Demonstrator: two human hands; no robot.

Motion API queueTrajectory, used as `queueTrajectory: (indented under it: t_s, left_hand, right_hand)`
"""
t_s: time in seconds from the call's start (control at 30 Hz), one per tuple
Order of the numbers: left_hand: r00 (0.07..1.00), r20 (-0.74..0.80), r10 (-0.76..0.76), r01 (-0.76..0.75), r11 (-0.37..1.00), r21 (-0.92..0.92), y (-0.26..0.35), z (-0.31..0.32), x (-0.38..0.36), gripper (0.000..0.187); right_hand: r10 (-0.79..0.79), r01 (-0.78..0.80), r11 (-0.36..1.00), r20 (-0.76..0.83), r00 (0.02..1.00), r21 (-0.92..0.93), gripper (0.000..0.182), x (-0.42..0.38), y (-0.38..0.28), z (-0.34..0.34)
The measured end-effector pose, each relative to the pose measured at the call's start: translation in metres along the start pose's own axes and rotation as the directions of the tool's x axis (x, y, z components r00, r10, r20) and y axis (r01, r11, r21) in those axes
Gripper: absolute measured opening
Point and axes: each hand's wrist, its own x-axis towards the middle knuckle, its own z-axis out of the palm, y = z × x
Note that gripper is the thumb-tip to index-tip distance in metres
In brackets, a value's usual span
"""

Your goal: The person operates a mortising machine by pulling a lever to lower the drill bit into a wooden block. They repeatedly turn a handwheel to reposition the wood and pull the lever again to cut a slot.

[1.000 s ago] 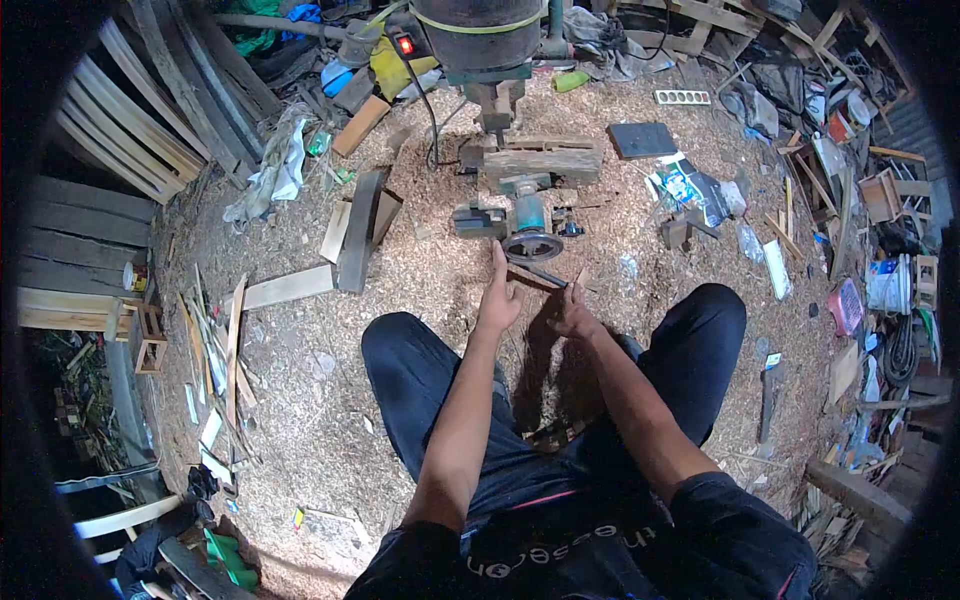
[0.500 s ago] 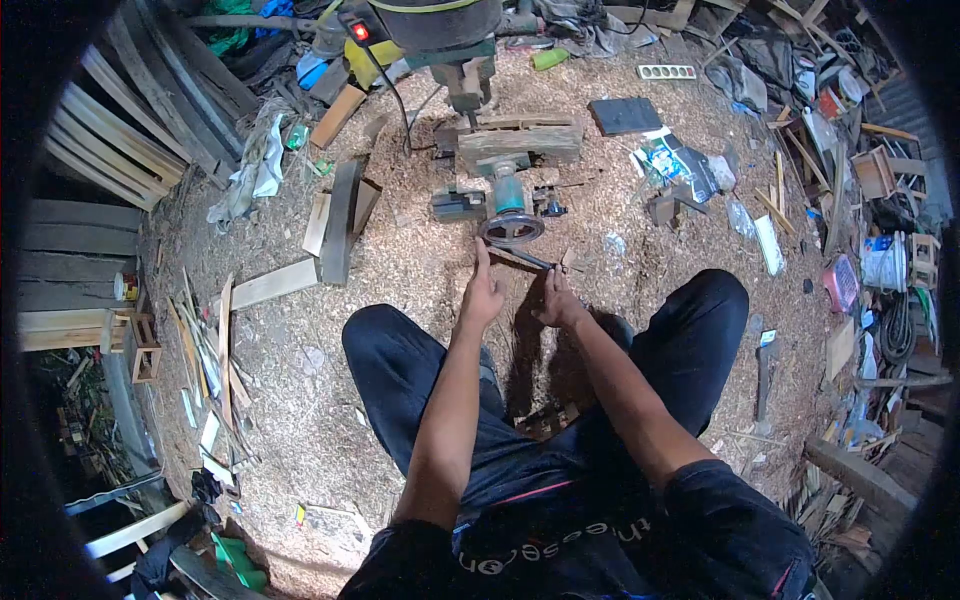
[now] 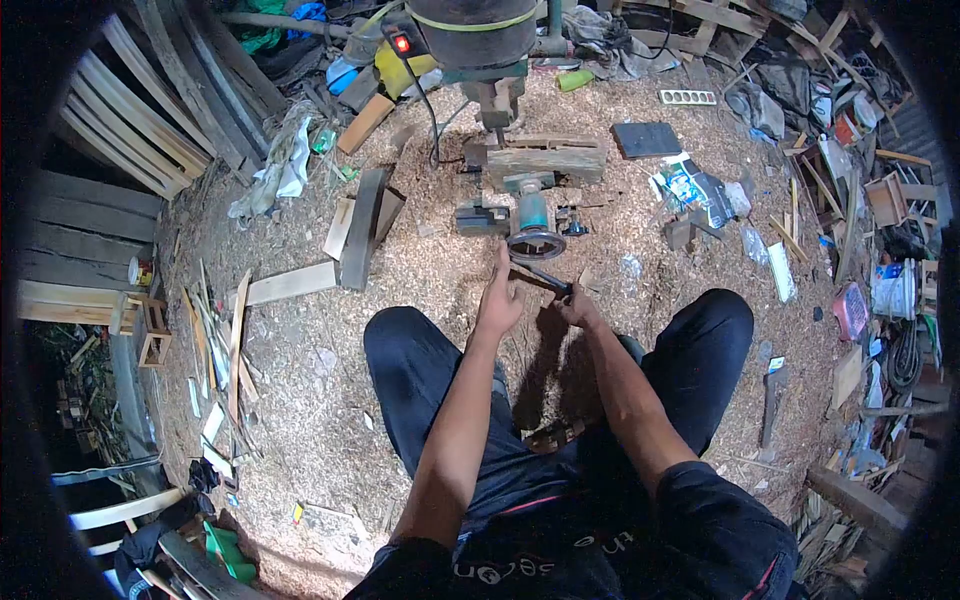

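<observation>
My left hand is raised below the handwheel of a green machine vise, fingers extended and pointing up, thumb apart. A dark rod slants below the wheel, and my right hand closes on its lower right end. The rod's upper left end comes close to my left fingers; contact is unclear. A rough wooden block sits in the vise, under the drill press head.
Wood shavings cover the ground around my legs. Boards lie left of the vise. A dark flat block, a power strip and plastic packaging lie to the right. Scrap sticks lie at the left.
The view has shifted, so the machine appears further right and lower. My right fingers, outstretched before, now close round the rod's end. My left hand remains near the wheel.
</observation>
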Motion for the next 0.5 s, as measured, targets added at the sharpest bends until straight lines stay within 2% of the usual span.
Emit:
queueTrajectory:
  t_s: [0.1, 0.13, 0.23, 0.37, 0.4, 0.47, 0.5]
  left_hand:
    - [1.0, -0.005, 0.019, -0.019, 0.999, -0.033, 0.001, 0.002, 0.0, 0.089]
    - [1.0, -0.001, 0.029, -0.029, 0.998, -0.051, 0.0, 0.002, 0.001, 0.089]
    - [1.0, 0.025, -0.014, 0.016, 0.998, -0.066, 0.003, 0.0, 0.001, 0.09]
    - [0.988, 0.105, -0.117, 0.129, 0.985, -0.118, 0.0, -0.004, 0.0, 0.095]
    - [0.99, 0.1, -0.1, 0.114, 0.983, -0.145, -0.002, -0.003, 0.001, 0.097]
    - [0.993, 0.087, -0.074, 0.083, 0.991, -0.104, -0.01, -0.002, 0.0, 0.097]
    - [0.995, 0.085, -0.06, 0.068, 0.994, -0.089, -0.01, -0.001, 0.0, 0.098]
  right_hand:
    - [-0.141, 0.142, 0.989, -0.047, 0.989, 0.032, 0.077, -0.009, -0.007, -0.002]
    - [-0.075, 0.072, 0.991, 0.028, 0.997, 0.109, 0.073, 0.001, -0.008, -0.002]
    - [-0.143, 0.171, 0.964, 0.144, 0.979, -0.205, 0.074, 0.017, -0.015, -0.003]
    - [-0.087, 0.134, 0.937, 0.156, 0.984, -0.321, 0.096, -0.011, -0.028, 0.002]
    - [-0.119, 0.162, 0.933, 0.152, 0.981, -0.321, 0.096, -0.015, -0.031, 0.0]
    - [-0.146, 0.228, 0.87, 0.214, 0.966, -0.438, 0.094, -0.014, -0.038, -0.002]
    - [-0.211, 0.243, 0.886, 0.124, 0.97, -0.395, 0.085, 0.003, -0.011, 0.017]
